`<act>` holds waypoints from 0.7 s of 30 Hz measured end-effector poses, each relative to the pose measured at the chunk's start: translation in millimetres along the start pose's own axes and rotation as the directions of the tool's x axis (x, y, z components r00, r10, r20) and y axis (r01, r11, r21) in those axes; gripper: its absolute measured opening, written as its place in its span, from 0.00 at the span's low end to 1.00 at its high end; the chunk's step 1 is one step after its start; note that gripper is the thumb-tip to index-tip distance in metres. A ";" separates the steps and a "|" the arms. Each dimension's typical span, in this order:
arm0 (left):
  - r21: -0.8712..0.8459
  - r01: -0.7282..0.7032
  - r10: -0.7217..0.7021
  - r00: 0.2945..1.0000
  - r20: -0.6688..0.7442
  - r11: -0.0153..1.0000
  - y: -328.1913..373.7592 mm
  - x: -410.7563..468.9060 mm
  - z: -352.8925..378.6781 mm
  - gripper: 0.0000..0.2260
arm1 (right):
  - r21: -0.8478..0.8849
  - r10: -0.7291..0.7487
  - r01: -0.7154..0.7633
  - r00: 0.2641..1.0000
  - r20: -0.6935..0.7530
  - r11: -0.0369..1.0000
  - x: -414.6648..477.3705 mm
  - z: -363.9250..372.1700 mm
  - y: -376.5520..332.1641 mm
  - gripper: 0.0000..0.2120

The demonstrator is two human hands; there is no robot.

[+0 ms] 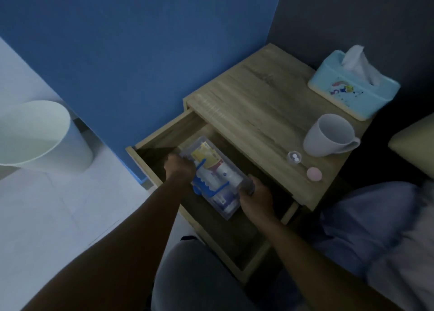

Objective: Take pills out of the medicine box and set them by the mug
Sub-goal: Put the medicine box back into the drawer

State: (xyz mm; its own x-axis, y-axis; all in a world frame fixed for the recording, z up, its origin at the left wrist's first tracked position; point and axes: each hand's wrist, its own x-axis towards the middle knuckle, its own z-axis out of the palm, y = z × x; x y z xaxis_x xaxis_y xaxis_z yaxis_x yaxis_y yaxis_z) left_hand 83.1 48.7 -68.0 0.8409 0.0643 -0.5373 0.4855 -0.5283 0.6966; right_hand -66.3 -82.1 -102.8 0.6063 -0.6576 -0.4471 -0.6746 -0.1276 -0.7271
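A clear plastic medicine box [215, 177] with a blue handle, holding packets and bottles, sits inside the open drawer [164, 132] of a wooden nightstand. My left hand [179, 167] grips the box's left side and my right hand [254, 198] grips its near right corner. On the nightstand top stands a white mug [328, 134]. In front of the mug lie a small clear cup with white pills [294, 157] and a pink round lid [314, 174].
A light blue tissue box [352, 87] stands at the back right of the nightstand top [253, 99]. A white bin [37, 134] stands on the floor at the left. A blue wall rises behind. Bedding [375, 228] lies at the right, my knee below.
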 end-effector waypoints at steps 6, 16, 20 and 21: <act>0.005 -0.030 0.029 0.999 0.022 1.000 -16.6 2.6 -4.1 0.17 | -0.102 -0.061 0.063 0.998 0.022 0.993 3.3 5.2 5.1 0.28; 0.420 -0.452 0.314 0.879 0.358 0.787 -30.0 -6.9 -14.6 0.40 | -0.372 -0.363 0.426 0.903 0.229 0.825 -19.4 -7.8 18.7 0.37; 0.414 -0.547 0.430 0.834 0.347 0.728 -31.9 -11.2 -35.0 0.35 | -0.500 -0.614 0.625 0.760 0.215 0.599 -32.5 -34.7 26.1 0.31; 0.394 -0.578 0.481 0.815 0.322 0.715 -35.2 -14.5 -40.3 0.33 | -0.508 -0.657 0.648 0.728 0.195 0.568 -34.4 -41.5 29.3 0.29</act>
State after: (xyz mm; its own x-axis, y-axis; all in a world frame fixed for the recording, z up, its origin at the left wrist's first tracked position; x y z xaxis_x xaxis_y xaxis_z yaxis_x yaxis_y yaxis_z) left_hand 63.5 100.5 -65.5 0.8423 -0.4745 -0.2558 -0.2332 -0.7485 0.6208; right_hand -124.3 -94.1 -87.1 0.9667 -0.2508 0.0505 -0.2042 -0.8754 -0.4382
